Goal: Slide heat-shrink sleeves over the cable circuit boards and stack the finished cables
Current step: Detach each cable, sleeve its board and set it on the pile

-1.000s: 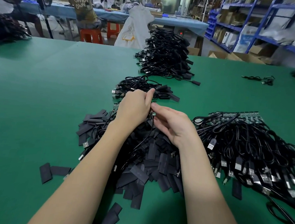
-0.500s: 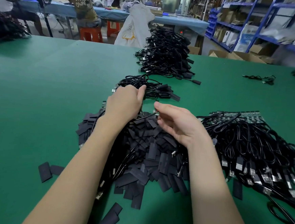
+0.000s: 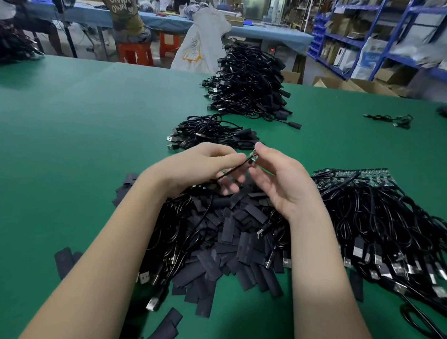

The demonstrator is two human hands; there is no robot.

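Bare circuit board point(image 3: 252, 158), unsleeved, is pinched by the right hand point(image 3: 277, 179); the left hand point(image 3: 198, 164) grips its cable point(image 3: 230, 171) above the sleeve heap point(image 3: 229, 223). Beyond the heap: finished stacks point(image 3: 214, 134). Right of it: many unsleeved cables point(image 3: 386, 225) remain.

Sleeve heap point(image 3: 228, 231) on worktop point(image 3: 57, 156) near centre. Unfinished cables point(image 3: 388, 235) to its right. Small stack point(image 3: 214, 134) behind; larger stack point(image 3: 247, 85) farther back.

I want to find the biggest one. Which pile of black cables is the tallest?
The far pile of cables by the table's back edge: it rises much higher than the small pile just beyond the hands and the flat spread at right.
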